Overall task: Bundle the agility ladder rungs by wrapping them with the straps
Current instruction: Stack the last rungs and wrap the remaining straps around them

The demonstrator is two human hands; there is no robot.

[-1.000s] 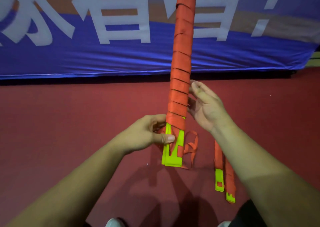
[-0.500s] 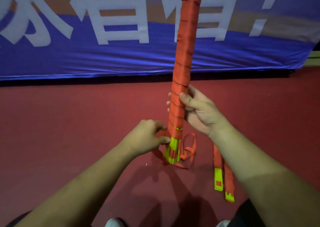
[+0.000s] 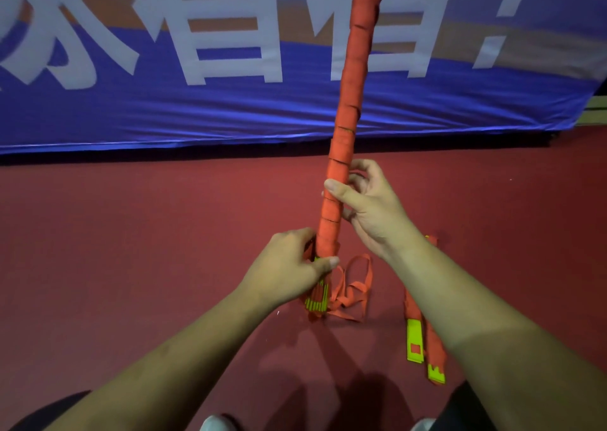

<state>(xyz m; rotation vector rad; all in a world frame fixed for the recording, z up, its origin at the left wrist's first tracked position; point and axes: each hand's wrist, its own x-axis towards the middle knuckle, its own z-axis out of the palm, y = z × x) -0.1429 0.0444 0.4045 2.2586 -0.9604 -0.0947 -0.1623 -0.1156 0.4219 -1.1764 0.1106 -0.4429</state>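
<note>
Running out past the top edge of the head view, the bundle of rungs [image 3: 348, 128] is hiding its upper end, so its full length is not showing. Its yellow-green rung ends [image 3: 317, 301] are peeking out only below the left hand [image 3: 289, 273], too tightly packed for counting. One orange strap [image 3: 356, 69] is spiralling round the bundle in many turns, covering nearly all of it. The bundle is standing on the red floor [image 3: 131, 233], leaning slightly to the right toward its top. The left hand is gripping it near the foot, with the thumb lying across the front and the fingers curling out of sight behind. The right hand [image 3: 374, 213] is holding it just above, its thumb [image 3: 338, 190] pressing across the wrapped front while the other fingers are bending round the far side, partly hidden. Loose strap loops [image 3: 356, 286] are trailing on the floor just right of the foot, tangled so that their number is hard to make out. Two loose rungs [image 3: 414, 342] are lying side by side further right, apart from the bundle, with their upper parts disappearing under the right forearm. One blue banner [image 3: 164, 112] with large white characters is hanging behind. Two white shoe tips [image 3: 216, 424] are showing at the bottom edge, both cut off.
</note>
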